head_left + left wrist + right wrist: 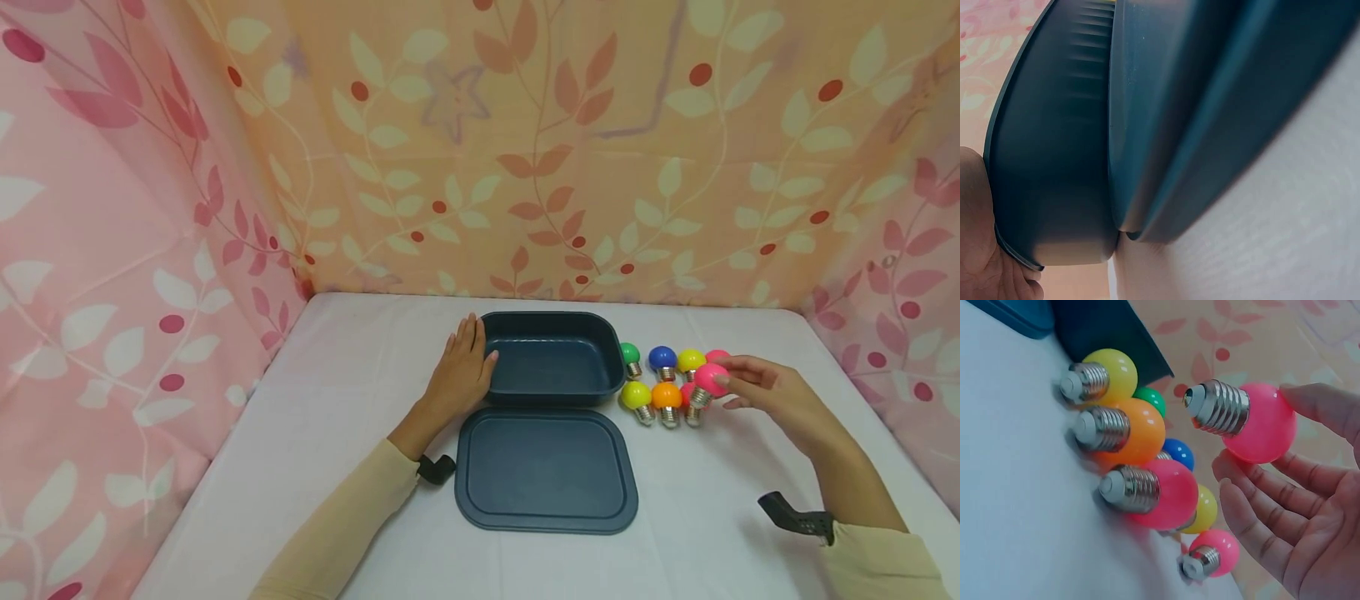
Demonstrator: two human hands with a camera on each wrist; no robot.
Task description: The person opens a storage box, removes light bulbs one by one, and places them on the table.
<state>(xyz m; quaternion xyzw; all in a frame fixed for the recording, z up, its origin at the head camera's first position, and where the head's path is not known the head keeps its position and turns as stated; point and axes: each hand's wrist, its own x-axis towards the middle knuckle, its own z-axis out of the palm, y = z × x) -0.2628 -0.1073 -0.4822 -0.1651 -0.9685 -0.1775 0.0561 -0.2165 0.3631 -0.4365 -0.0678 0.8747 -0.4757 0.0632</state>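
A pink light bulb (1266,423) is pinched between the thumb and fingertips of my right hand (776,390). Its metal screw base points away from the palm, and it is held above the other bulbs. Below it on the table, several bulbs stand in two rows: an orange bulb (667,395), a yellow bulb (636,395), a blue bulb (663,358), a green bulb (630,354) and more pink and yellow ones. With fingers extended, my left hand (459,367) rests against the left side of a dark blue rectangular container (555,396), which has no lid on.
A matching dark blue lid (546,471) lies flat on the white-covered table (360,350), just in front of the container. Patterned cloth (480,150) hangs along the back and both sides. The bulbs sit close to the container's right wall.
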